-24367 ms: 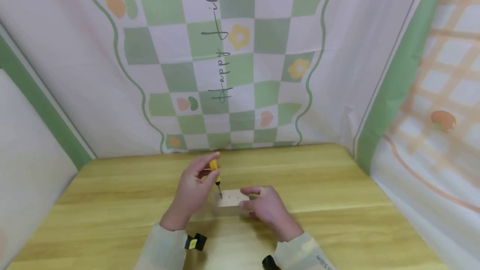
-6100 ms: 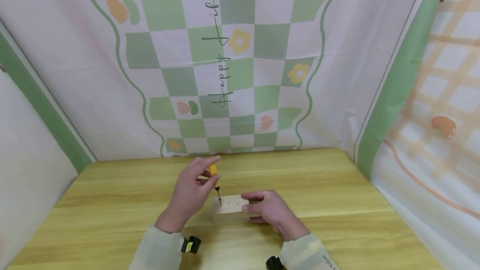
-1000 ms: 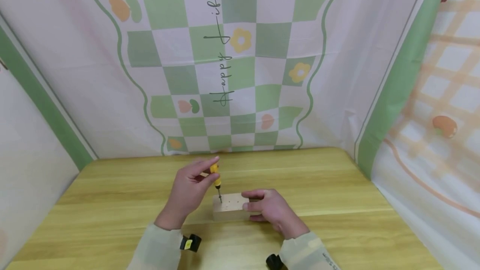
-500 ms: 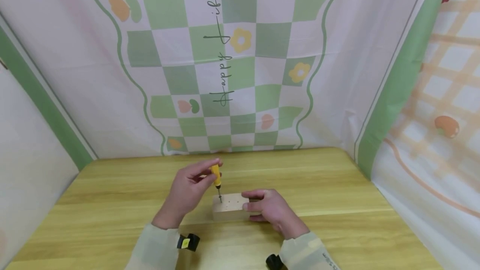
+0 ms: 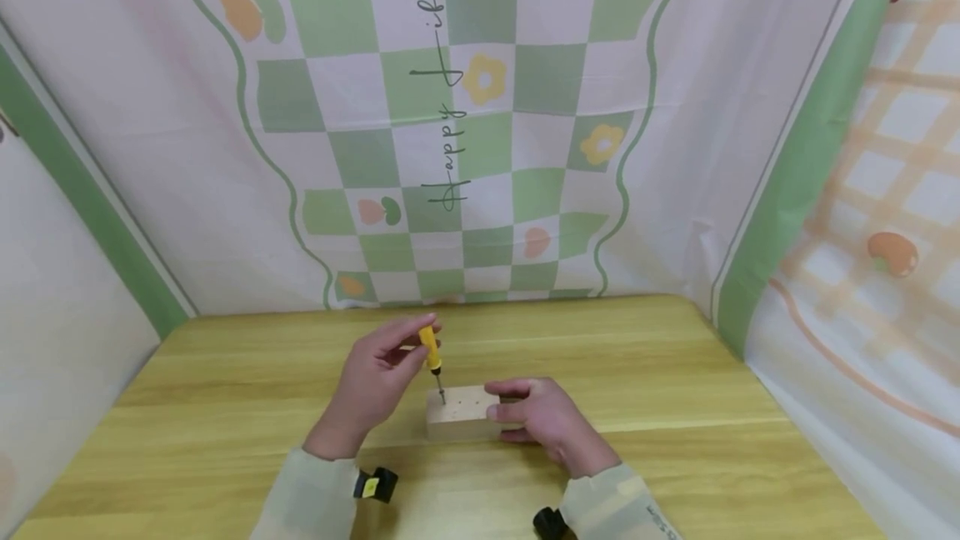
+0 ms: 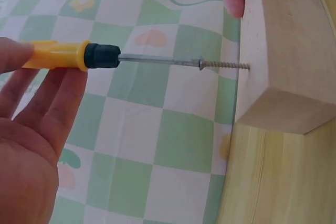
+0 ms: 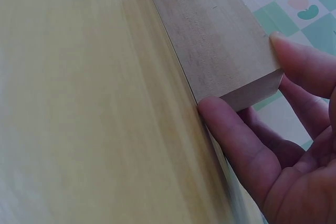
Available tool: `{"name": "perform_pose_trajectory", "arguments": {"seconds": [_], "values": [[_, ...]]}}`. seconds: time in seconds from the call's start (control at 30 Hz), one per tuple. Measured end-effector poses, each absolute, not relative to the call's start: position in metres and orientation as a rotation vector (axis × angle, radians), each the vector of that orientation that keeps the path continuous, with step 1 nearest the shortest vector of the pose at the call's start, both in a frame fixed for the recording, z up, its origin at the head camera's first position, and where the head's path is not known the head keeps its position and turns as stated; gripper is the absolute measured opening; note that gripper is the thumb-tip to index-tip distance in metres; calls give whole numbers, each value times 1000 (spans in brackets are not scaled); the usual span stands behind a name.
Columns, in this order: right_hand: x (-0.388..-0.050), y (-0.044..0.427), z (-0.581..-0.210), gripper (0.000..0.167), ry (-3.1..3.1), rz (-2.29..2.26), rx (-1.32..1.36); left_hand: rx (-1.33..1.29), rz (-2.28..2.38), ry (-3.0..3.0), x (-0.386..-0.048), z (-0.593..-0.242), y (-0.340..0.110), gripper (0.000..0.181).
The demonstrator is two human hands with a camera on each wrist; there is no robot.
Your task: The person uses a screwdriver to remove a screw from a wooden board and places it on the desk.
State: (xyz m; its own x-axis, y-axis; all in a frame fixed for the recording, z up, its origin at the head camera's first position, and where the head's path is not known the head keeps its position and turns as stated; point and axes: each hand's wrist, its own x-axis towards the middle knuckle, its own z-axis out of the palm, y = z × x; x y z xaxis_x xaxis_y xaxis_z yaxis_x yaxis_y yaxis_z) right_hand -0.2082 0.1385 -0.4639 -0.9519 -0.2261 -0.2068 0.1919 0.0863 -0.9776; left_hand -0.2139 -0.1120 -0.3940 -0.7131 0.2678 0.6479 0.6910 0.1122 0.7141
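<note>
Atop a pale wooden block (image 5: 462, 430), right hand (image 5: 549, 422) gripping at three o'clock, the left hand (image 5: 373, 382) pinches a yellow-handled screwdriver (image 6: 102, 56), probably driving a threaded metal screw (image 6: 226, 65), needing straight turning.

Green-checked cloth (image 5: 480, 132) behind wood-grain table (image 5: 637, 348)

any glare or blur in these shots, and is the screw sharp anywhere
Head view: pale sheen on the near tabletop; left wrist view: screw threads fairly distinct, checked cloth behind softer and faded; right wrist view: tabletop hazy and smeared at left, wooden block grain clearer.
</note>
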Motion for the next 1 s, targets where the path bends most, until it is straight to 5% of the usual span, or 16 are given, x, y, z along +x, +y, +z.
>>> {"name": "perform_pose_trajectory", "arguments": {"seconds": [1.0], "values": [[-210,138,-467,44,2062,-1947,-20,-889,-1648,-2034,-215,-397,-112,40]]}}
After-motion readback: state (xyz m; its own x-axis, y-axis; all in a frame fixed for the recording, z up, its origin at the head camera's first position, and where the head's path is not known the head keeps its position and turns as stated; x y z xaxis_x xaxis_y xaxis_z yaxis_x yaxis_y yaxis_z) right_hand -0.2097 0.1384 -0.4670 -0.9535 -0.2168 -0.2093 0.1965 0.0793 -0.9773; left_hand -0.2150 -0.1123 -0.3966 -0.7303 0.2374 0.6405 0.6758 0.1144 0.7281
